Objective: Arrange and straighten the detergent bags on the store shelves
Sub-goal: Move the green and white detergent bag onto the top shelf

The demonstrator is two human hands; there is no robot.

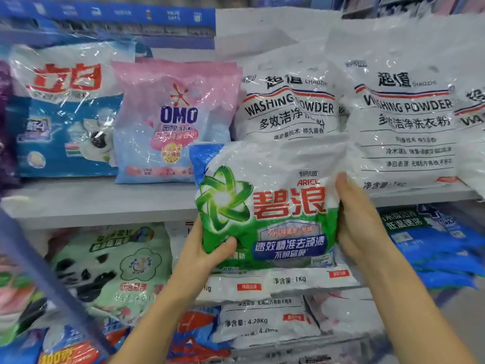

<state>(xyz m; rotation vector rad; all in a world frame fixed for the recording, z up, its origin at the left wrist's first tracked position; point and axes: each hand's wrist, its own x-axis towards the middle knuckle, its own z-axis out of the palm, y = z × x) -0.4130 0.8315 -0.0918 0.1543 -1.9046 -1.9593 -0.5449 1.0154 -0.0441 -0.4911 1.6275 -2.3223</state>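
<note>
A: While it is held in front of the pale shelf edge (105,206), where is the glossy green-and-white plastic detergent bag (267,206) supported?
B: Left hand (207,256) grips its lower left corner; right hand (354,219) clasps its right edge. White washing-powder bags (404,114) stand behind it; pink plastic bag (178,122) stands further left

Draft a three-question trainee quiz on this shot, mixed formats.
1. True or false: the green-and-white plastic Ariel detergent bag lies flat on the grey shelf board.
2. What stands directly left of the white plastic washing-powder bags? A) pink-and-blue plastic OMO bag B) red carton C) yellow box
3. Fill in: right hand holds the bag's right edge; left hand grips its lower ___ corner.
Key: false; A; left.
</note>
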